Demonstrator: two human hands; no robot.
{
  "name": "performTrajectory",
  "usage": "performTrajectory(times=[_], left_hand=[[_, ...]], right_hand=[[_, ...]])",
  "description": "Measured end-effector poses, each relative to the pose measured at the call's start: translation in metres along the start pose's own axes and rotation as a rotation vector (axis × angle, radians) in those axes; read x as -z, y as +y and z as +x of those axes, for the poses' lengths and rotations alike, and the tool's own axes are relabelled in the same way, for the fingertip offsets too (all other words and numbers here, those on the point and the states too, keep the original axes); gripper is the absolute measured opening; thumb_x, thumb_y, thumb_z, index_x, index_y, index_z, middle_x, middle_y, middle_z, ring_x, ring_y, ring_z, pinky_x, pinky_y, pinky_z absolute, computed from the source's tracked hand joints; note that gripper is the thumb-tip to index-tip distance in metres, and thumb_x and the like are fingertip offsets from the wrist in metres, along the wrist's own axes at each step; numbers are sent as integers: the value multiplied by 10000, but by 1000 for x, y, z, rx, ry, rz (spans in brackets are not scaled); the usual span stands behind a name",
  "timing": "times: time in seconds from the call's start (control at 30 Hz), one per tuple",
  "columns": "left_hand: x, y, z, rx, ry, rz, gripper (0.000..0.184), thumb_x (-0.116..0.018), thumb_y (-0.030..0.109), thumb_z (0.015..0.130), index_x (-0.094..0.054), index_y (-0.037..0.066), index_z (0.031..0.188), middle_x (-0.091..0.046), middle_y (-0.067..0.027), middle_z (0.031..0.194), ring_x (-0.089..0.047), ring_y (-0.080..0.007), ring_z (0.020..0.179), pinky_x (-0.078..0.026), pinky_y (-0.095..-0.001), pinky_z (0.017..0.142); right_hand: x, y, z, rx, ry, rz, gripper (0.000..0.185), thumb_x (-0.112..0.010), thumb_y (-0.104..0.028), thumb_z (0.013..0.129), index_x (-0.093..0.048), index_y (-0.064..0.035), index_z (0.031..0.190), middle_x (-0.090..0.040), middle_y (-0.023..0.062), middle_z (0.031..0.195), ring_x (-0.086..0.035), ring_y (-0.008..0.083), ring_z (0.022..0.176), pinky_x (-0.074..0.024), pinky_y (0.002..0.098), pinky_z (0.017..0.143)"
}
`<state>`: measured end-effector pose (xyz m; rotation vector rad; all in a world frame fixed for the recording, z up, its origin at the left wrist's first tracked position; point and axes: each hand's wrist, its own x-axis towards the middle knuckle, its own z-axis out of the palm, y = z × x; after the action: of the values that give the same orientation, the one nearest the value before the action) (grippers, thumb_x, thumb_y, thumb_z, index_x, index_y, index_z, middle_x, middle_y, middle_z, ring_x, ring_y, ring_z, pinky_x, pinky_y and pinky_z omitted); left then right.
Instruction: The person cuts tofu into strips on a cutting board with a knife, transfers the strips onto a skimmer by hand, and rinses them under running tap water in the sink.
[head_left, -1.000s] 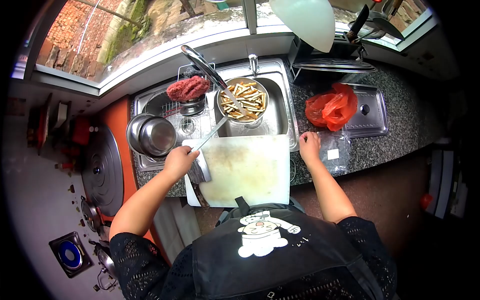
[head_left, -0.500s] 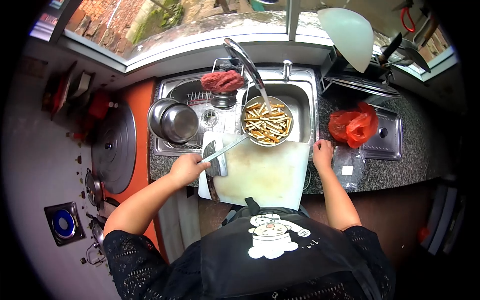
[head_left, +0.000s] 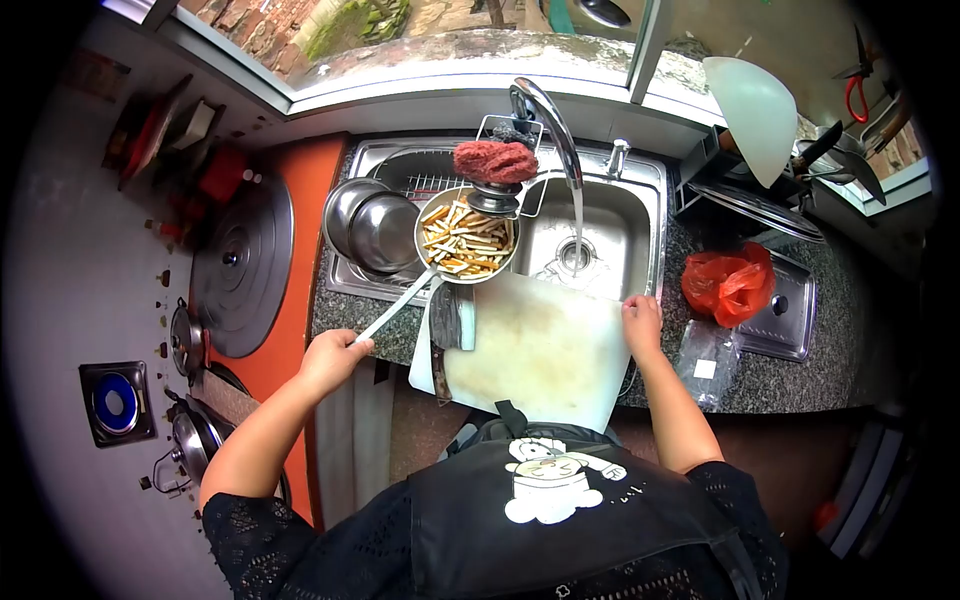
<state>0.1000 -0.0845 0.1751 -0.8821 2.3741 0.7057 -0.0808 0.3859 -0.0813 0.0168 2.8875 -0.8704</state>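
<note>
My left hand [head_left: 336, 358] is wrapped round the pale handle of a pan [head_left: 397, 303]. Many cut strips [head_left: 468, 238], brown and white, fill the pan, which is over the drainboard beside the right sink basin [head_left: 590, 232]. Water runs from the faucet [head_left: 552, 120] into that basin. My right hand [head_left: 642, 322] is at the right edge of the white cutting board [head_left: 535, 345], its fingers curled; whether it grips the edge is unclear. A cleaver [head_left: 453, 325] lies on the board's left part.
Two metal bowls [head_left: 382, 232] are left of the pan. A red mesh cloth [head_left: 494, 161] sits behind it. On the right are a red plastic bag [head_left: 727, 284], a clear bag [head_left: 708, 362] and a lidded metal tray [head_left: 790, 306]. A dark round lid [head_left: 240, 258] lies at left.
The pan of strips has moved left in my left hand, out from under the running water. My right hand has come to the board's right edge. The camera view has shifted.
</note>
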Motion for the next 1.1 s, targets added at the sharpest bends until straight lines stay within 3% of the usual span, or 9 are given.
performTrajectory(times=[0.17,0.4,0.47,0.67,0.77,1.0,1.1], left_hand=[[-19,-11,31,35,62,-60,396,-647,379,925,-698,-12,888,-642,-159,695,-637,-284,675,-480,-410,674],[-60,2,93,-24,79,-203,379,-627,347,931,-695,-27,941,-675,-208,807,-659,-335,752,-493,-453,721],[-67,13,106,-6,74,-241,388,-625,339,931,-687,-42,968,-686,-218,847,-668,-355,799,-496,-459,753],[-88,23,159,6,92,-277,405,-611,326,936,-685,-63,1024,-692,-269,1012,-661,-423,980,-493,-486,853],[-103,24,176,-44,173,-212,389,-613,301,950,-679,-82,965,-695,-198,849,-655,-294,767,-487,-441,729],[-125,20,181,1,229,-239,364,-611,286,951,-681,-71,972,-694,-202,867,-659,-299,790,-489,-444,740],[-101,38,150,35,68,-242,433,-604,316,960,-635,-87,1117,-657,-289,1131,-636,-416,1086,-486,-471,893]], right_hand=[[-20,-37,-2,70,-44,43,69,-690,-158,848,-673,-116,900,-624,128,1064,-543,347,1082,-434,444,960],[-14,-61,-3,138,-25,95,69,-694,-161,845,-675,-110,889,-614,119,1081,-535,343,1088,-414,453,958],[-3,-57,-7,197,34,64,75,-692,-140,836,-664,-84,878,-629,135,1032,-563,351,1051,-441,435,933],[7,-19,-26,77,37,83,79,-686,-132,831,-659,-77,881,-624,144,1021,-558,354,1036,-435,436,940],[8,-3,-36,28,54,94,79,-681,-138,833,-660,-81,884,-617,142,1021,-552,356,1040,-433,440,943],[12,17,-48,-3,94,67,88,-672,-147,842,-669,-80,899,-618,142,1053,-554,359,1002,-441,446,919],[16,15,-49,-14,147,82,94,-671,-146,842,-672,-78,907,-621,148,1060,-555,358,1003,-444,449,914]])
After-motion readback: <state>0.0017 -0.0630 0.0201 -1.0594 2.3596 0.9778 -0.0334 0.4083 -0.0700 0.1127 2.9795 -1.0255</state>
